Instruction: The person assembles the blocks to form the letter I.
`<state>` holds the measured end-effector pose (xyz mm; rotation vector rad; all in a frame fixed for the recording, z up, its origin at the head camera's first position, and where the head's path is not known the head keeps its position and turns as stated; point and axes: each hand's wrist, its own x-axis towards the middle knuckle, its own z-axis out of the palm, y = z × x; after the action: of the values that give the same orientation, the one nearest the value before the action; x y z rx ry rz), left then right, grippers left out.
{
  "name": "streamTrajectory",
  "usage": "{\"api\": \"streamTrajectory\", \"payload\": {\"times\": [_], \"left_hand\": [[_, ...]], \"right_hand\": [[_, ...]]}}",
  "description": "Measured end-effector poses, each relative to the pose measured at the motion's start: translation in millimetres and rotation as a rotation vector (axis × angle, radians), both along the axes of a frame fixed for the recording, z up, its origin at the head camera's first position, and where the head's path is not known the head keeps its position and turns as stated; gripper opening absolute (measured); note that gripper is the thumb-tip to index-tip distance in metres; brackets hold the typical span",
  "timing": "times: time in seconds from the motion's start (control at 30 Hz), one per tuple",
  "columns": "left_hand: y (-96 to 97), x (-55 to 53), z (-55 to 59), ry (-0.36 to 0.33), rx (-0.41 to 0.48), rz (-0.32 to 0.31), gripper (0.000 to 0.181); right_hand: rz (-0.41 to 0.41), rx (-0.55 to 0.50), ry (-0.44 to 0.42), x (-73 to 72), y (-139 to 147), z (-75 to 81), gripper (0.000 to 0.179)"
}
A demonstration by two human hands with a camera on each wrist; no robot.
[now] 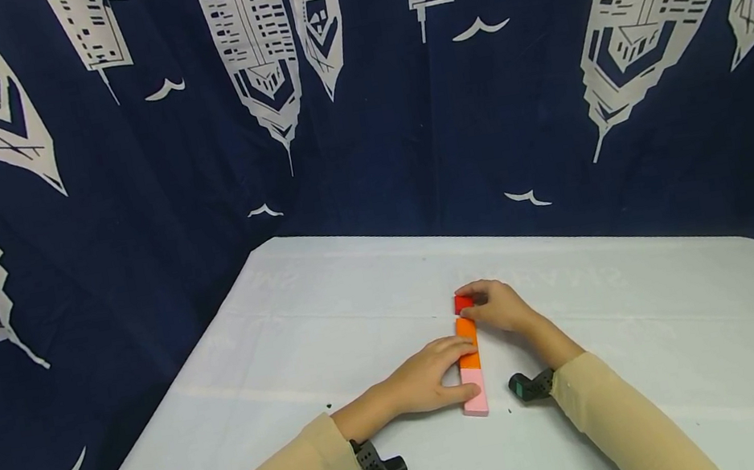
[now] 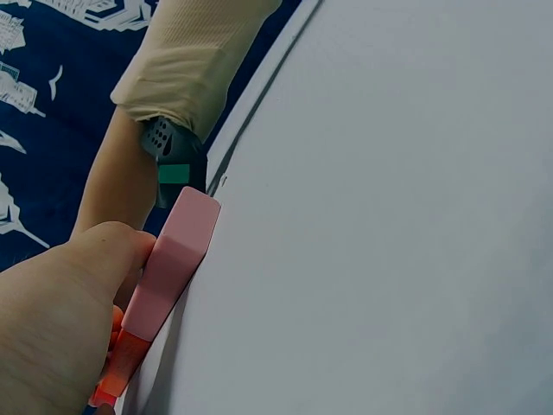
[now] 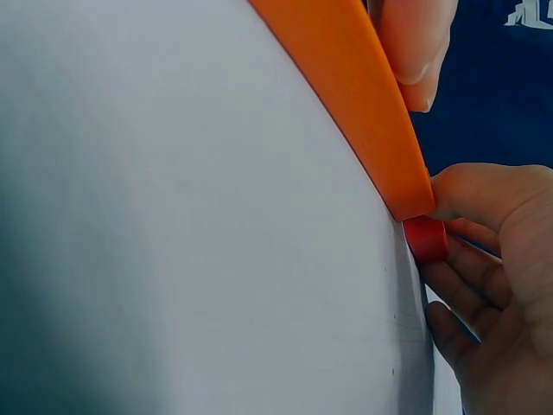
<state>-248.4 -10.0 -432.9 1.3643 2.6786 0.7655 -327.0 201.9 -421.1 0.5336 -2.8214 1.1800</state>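
Observation:
A pink block [image 1: 476, 405], an orange block [image 1: 466, 329] and a red block [image 1: 461, 303] lie in a line on the white table, pink nearest the person. From the left side, my left hand [image 1: 424, 378] rests on the line, thumb on the pink block and fingertips on the orange one. My right hand [image 1: 501, 307] pinches the red block at the far end between thumb and fingers. In the right wrist view, its thumb is at the joint between the orange block [image 3: 371, 112] and the red block [image 3: 428, 240]. Whether those two touch I cannot tell.
The white table [image 1: 654, 323] reaches back to a dark blue cloth [image 1: 373, 162] printed with white buildings and birds. Black wrist cameras sit at the left wrist [image 1: 383, 468] and the right wrist [image 1: 531, 386]. A few dark specks dot the table.

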Motion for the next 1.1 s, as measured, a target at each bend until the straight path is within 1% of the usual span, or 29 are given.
{"api": "streamTrajectory", "payload": {"times": [0.33, 0.47, 0.57, 0.73, 0.9, 0.93, 1.03, 1.1], "left_hand": [[-0.3, -0.9, -0.9, 0.015, 0.003, -0.012, 0.057], [0.1, -1.2, -1.1, 0.008, -0.001, -0.01, 0.057], [0.8, -1.1, -1.8, 0.008, -0.004, -0.006, 0.055], [1.5, -1.7, -2.0, 0.009, -0.007, 0.002, 0.05], [2.4, -4.4, 0.3, 0.004, 0.008, 0.01, 0.045], [2.2, -5.3, 1.4, -0.001, 0.012, 0.008, 0.045], [0.8, -9.7, 7.5, -0.05, 0.03, -0.002, 0.046], [-1.6, -13.5, 14.0, -0.09, 0.047, 0.003, 0.049]], "right_hand": [[-0.01, -0.013, 0.005, 1.3, 0, 0.1, 0.037], [-0.023, -0.045, -0.014, 2.5, 1, 1.7, 0.039], [-0.054, -0.084, -0.026, 3.9, 4, 3.7, 0.038], [-0.1, -0.155, 0.009, 8.8, 13, 10.4, 0.036], [-0.123, -0.188, 0.053, 14.0, 25, 21.8, 0.034], [-0.127, -0.19, 0.056, 15.2, 27, 24.3, 0.035], [-0.128, -0.179, 0.059, 19.7, 33, 30.9, 0.036], [-0.132, -0.168, 0.051, 24.0, 38, 34.9, 0.037]]}}
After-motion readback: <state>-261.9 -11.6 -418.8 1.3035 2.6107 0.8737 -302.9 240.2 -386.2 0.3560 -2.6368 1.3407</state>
